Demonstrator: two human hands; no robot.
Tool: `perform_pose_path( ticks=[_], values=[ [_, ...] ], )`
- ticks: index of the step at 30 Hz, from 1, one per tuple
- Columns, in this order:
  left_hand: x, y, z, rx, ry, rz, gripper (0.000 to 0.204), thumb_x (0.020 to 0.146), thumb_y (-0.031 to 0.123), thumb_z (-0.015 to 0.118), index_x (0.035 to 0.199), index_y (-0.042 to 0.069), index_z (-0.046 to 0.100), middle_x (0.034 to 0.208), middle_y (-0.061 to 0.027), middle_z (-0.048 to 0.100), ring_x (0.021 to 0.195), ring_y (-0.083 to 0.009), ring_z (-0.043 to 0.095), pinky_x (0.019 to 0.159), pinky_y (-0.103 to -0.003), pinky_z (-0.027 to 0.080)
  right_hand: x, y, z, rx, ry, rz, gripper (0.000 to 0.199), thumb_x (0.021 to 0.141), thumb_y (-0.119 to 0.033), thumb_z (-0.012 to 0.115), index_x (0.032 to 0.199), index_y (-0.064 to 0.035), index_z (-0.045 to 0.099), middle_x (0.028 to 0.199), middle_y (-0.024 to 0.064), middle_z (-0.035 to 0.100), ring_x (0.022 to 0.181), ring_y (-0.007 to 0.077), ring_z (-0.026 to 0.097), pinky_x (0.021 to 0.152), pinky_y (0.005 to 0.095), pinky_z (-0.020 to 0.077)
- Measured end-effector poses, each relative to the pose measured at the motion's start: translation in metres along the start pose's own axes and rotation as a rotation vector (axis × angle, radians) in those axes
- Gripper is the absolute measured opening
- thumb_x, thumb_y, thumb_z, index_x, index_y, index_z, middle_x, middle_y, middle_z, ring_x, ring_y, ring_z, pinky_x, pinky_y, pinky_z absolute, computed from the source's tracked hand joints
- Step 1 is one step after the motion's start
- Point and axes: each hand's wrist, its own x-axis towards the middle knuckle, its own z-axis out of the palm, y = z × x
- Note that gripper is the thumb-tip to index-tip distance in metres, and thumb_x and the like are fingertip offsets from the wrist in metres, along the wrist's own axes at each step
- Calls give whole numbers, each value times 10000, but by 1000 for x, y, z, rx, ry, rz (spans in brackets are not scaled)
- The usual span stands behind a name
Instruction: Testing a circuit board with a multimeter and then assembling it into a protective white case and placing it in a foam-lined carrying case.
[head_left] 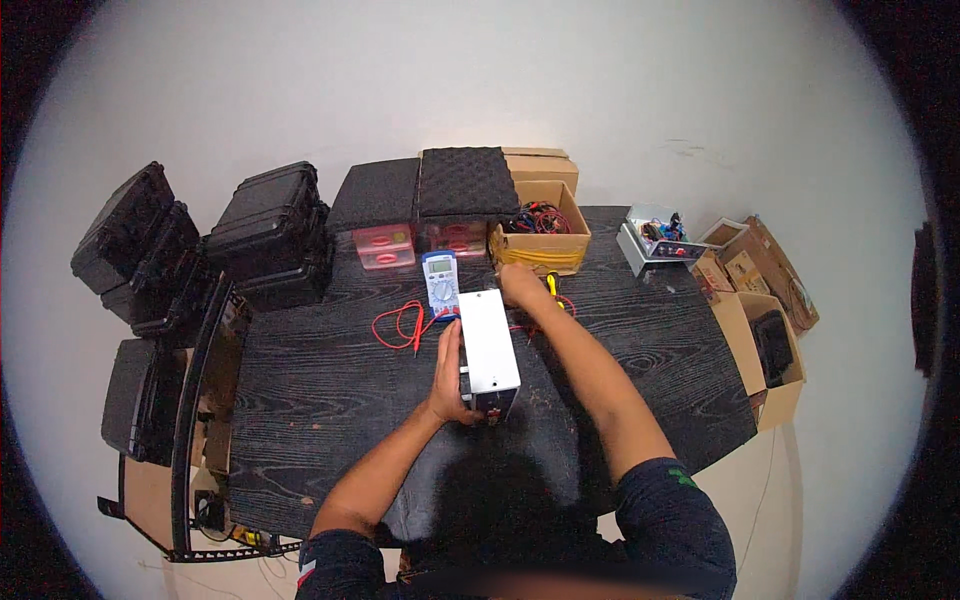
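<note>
A box-shaped device with a white metal top [489, 338] and a dark front panel stands at the middle of the dark table. My left hand [452, 378] grips its left side, thumb and fingers along the casing. Past its far right corner, my right hand [519, 287] has curled fingers; whatever they hold is hidden. A yellow-handled tool [553, 284] lies just right of that hand. Behind the device's left side is a blue-and-white multimeter [441, 282], with a red test lead [402, 328] looped on the table beside it.
An open cardboard box [545, 247] of coiled wires stands behind my right hand. Red-and-clear bins [384, 248] sit under black foam [465, 182]. Black hard cases [265, 225] are stacked left. An open white enclosure [655, 240] with wiring rests at the far right, near cardboard boxes [772, 350].
</note>
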Motion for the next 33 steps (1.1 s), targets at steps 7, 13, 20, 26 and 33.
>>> perform_pose_path(
  ticks=[7, 13, 20, 26, 33],
  values=[
    [-2, 3, -8, -2, -1, 14, 1395, 565, 604, 837, 1587, -91, 190, 1558, -265, 351, 1463, -420, 315, 1224, -480, 238, -62, -31, -91, 572, 39, -30, 213, 811, -122, 800, 967, 9, 740, 903, 176, 750, 819, 274, 732, 755, 365, 580],
    [24, 22, -26, 72, 174, 60, 1446, 509, 704, 842, 1589, -42, 234, 1568, -283, 337, 1478, -419, 315, 1229, -528, 233, -182, -81, -184, 815, 261, -524, 148, 895, -71, 758, 1035, -25, 740, 898, 101, 748, 806, 148, 729, 715, 268, 569],
    [106, 118, -69, 192, -447, 137, 991, 370, 429, 932, 1285, 145, 682, 1430, -83, 584, 1452, -363, 431, 1191, -751, 59, -215, -97, -191, 621, 138, -653, 167, 834, -49, 768, 999, -70, 752, 1001, 67, 757, 900, 279, 743, 820, 365, 595],
    [100, 107, -61, 160, -471, 135, 802, 415, 448, 940, 1123, 136, 728, 1240, -18, 674, 1389, -292, 505, 1191, -761, -32, -215, -103, -189, 555, 114, -726, 195, 811, -61, 754, 1005, -81, 742, 1010, 51, 738, 962, 278, 710, 859, 376, 580],
    [97, 101, -57, 205, -437, 181, 782, 425, 445, 944, 1103, 124, 722, 1175, -7, 687, 1331, -278, 551, 1194, -758, -42, -212, -106, -184, 583, 169, -752, 210, 785, -56, 779, 990, -75, 734, 957, 44, 716, 907, 277, 691, 835, 389, 575]
  ],
)
